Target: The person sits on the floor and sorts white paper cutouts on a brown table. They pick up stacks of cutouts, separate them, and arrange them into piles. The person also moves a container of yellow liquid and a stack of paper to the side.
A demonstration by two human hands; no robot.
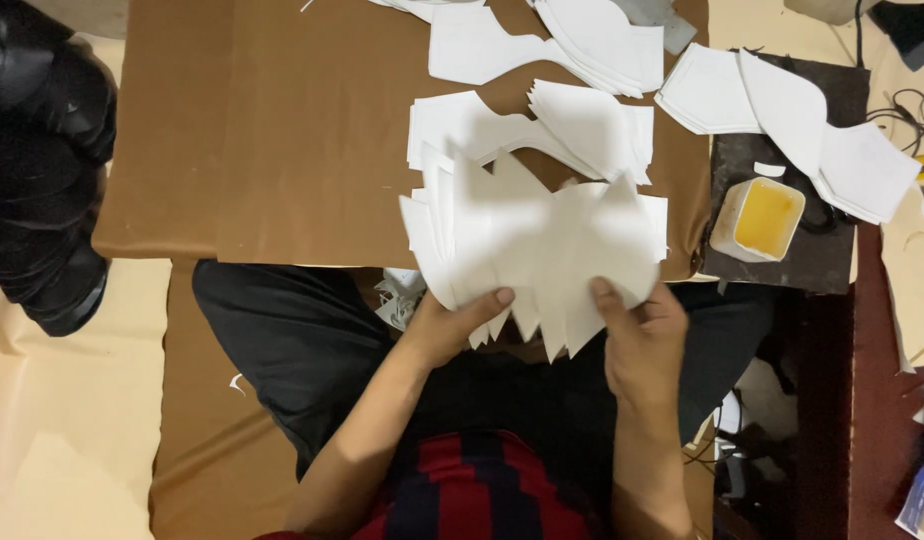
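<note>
A: Status: left hand point(452, 325) pinches the lower left edge of a fanned stack of white cut pieces point(532, 240), thumb on top. Right hand point(637, 335) pinches the lower right edge the same way. The stack is held in the air over the person's lap, at the near edge of the brown sheet point(282, 130) covering the table.

B: Risk?

A: The fan is loose. Pointed tips stick out at the bottom between the two hands, and only the edges are gripped. I'd guess the middle pieces can slide out and drop onto the lap or the floor.

B: Anything nearby that matters?

A: Yes. A small square tub of yellow liquid point(760, 218) sits on a dark mat point(832, 250), just right of the stack. Looks like adhesive, can't confirm. A swing to the right could clip it, and a spill would likely ruin white stock.

B: Other stacks?

A: Several piles of white pieces point(542, 125) lie on the brown sheet right behind the held fan, more at top point(602, 35) and on the mat point(842, 150). If the fan gets set down carelessly, it could mix with or shove those piles.

B: Cables?

A: Dark wires point(907, 105) at the far right, well apart from the hands. Low concern.
</note>
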